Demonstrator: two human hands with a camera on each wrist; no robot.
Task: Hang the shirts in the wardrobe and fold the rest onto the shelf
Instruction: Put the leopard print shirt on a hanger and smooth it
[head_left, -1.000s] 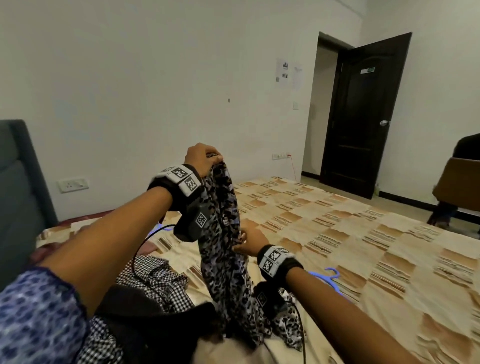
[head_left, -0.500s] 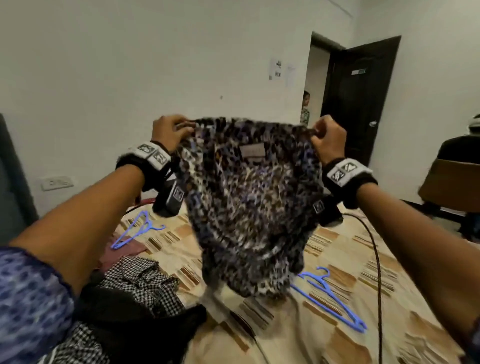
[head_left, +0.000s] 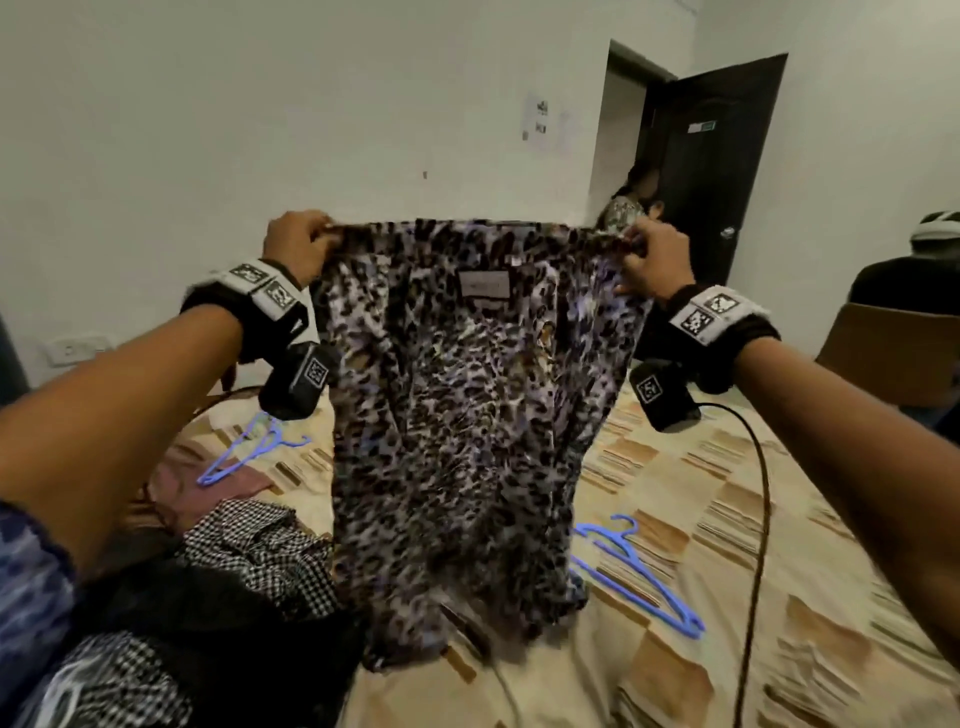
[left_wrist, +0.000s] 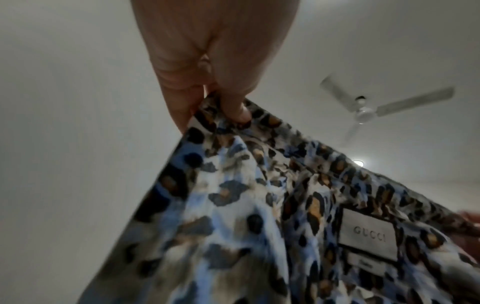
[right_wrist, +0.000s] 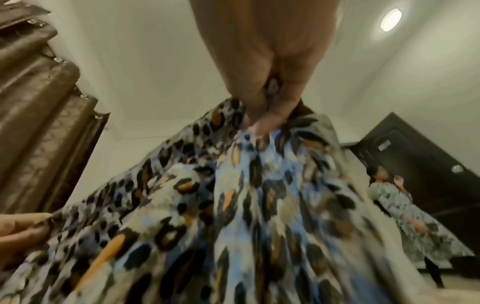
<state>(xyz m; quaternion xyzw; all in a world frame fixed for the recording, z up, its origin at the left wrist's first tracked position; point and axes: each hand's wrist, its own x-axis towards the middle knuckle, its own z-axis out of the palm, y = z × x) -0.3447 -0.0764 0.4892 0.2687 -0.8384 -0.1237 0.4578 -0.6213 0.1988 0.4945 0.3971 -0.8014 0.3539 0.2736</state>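
A leopard-print shirt in blue, black and tan hangs spread out in front of me above the bed, its neck label facing me. My left hand pinches its top left corner and my right hand pinches the top right corner. In the left wrist view my fingers clamp the shirt's hem beside the label. The right wrist view has my fingers gripping gathered fabric of the shirt. The shirt's lower edge touches the bed.
Two blue hangers lie on the patterned bed: one left of the shirt, one right. A checked garment and a dark one sit near left. Another person stands by the dark door.
My right hand went from low on the bunched shirt up to its top right corner. The shirt now hangs spread flat between both hands, stretched wider than half a second ago.
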